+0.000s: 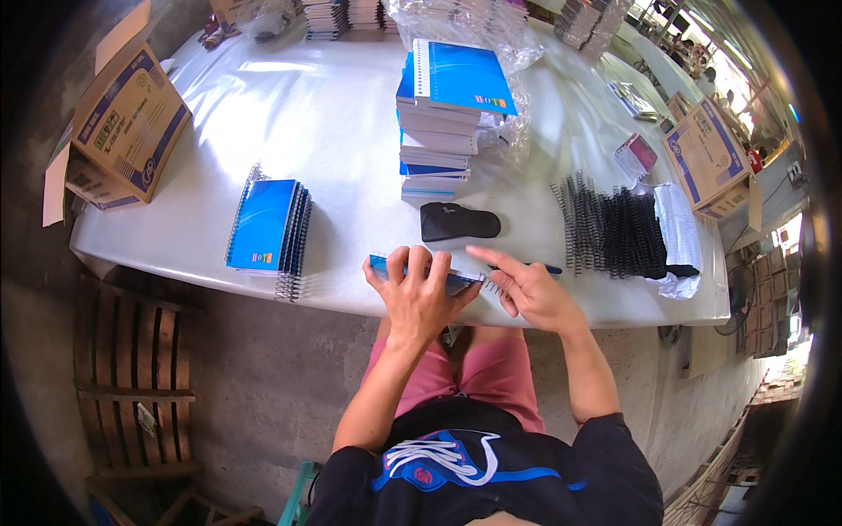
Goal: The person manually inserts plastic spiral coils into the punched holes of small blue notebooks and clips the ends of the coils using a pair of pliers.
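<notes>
At the table's front edge my left hand is closed over a blue-covered notebook, its fingers bent across the top. A loose end of spiral binding coil sticks out from the notebook's right end. Beside that coil is my right hand, index finger stretched out to the left and the other fingers apart; whether it touches the coil is unclear. Just beyond the hands lies a flat black pouch-like item. A dark pen-like tool shows behind my right hand, partly hidden.
A tall stack of blue-covered notebooks stands ahead. Coil-bound notebooks are piled at left. Many black coils lie at right beside white cloth. Cardboard boxes flank the table. A wooden slatted seat is below left.
</notes>
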A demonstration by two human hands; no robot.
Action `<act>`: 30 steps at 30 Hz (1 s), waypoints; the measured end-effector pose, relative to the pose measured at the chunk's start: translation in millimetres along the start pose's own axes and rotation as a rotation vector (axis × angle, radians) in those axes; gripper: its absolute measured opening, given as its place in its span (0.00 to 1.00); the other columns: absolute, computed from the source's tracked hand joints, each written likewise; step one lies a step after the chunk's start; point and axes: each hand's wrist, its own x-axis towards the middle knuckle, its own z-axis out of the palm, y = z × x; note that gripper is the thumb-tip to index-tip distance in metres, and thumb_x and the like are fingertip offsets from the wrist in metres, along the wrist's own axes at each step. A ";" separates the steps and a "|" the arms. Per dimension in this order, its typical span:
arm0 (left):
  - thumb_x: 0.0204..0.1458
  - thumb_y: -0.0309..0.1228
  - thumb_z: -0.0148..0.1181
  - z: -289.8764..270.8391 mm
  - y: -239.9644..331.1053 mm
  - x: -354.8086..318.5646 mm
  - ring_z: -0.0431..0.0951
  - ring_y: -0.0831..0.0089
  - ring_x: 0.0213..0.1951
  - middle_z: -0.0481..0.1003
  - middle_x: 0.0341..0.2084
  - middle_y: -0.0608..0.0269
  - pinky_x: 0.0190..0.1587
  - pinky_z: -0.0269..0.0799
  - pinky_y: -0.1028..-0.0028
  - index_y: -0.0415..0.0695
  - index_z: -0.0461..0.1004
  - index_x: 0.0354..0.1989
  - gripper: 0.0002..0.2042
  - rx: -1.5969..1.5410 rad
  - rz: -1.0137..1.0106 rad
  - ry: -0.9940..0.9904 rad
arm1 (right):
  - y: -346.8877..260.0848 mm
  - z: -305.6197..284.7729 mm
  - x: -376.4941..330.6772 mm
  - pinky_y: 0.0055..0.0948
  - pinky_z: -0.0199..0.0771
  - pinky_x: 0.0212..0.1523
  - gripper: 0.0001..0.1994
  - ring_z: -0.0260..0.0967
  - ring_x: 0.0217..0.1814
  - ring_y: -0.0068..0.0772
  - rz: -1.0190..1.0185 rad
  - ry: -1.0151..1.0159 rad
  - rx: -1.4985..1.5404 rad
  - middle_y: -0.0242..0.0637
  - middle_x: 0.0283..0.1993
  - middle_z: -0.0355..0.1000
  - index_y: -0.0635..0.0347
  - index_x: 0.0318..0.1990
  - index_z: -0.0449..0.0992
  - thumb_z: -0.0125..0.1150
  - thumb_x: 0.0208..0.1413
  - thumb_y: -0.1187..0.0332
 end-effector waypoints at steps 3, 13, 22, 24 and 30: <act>0.31 0.58 0.67 -5.7 -3.8 1.9 0.63 0.61 0.45 0.66 0.34 0.65 0.50 0.52 0.49 0.51 0.74 0.36 0.28 -0.059 0.013 -0.006 | 9.2 6.3 0.8 0.29 0.67 0.33 0.15 0.68 0.29 0.31 -0.198 0.123 -0.019 0.40 0.26 0.70 0.58 0.52 0.71 0.58 0.57 0.68; 0.35 0.52 0.68 -12.2 -22.6 4.1 0.63 0.59 0.43 0.67 0.31 0.64 0.49 0.58 0.60 0.49 0.75 0.33 0.23 -0.211 0.088 -0.011 | 21.6 -14.0 27.1 0.33 0.68 0.48 0.16 0.68 0.49 0.39 -0.328 0.047 -0.317 0.37 0.48 0.71 0.55 0.53 0.72 0.55 0.57 0.64; 0.30 0.48 0.73 -26.5 -18.2 -4.1 0.62 0.56 0.46 0.66 0.37 0.58 0.52 0.57 0.60 0.45 0.71 0.23 0.22 -0.238 0.041 0.026 | 32.4 -9.2 74.4 0.35 0.72 0.46 0.11 0.75 0.40 0.34 -0.163 0.230 -0.193 0.41 0.39 0.77 0.61 0.41 0.78 0.62 0.48 0.72; 0.31 0.48 0.73 -26.4 -18.3 -3.1 0.62 0.55 0.47 0.66 0.38 0.57 0.52 0.57 0.60 0.44 0.70 0.22 0.23 -0.267 0.038 0.021 | 44.6 -12.9 59.0 0.33 0.72 0.49 0.08 0.76 0.41 0.36 -0.392 -0.023 0.485 0.46 0.37 0.78 0.66 0.35 0.79 0.63 0.46 0.75; 0.32 0.47 0.72 -22.7 -21.7 2.1 0.60 0.53 0.50 0.66 0.42 0.54 0.52 0.59 0.58 0.42 0.68 0.20 0.23 -0.280 0.067 0.003 | 53.4 -5.4 50.2 0.34 0.72 0.52 0.06 0.76 0.44 0.42 -0.365 -0.031 0.494 0.51 0.37 0.77 0.67 0.31 0.81 0.67 0.42 0.77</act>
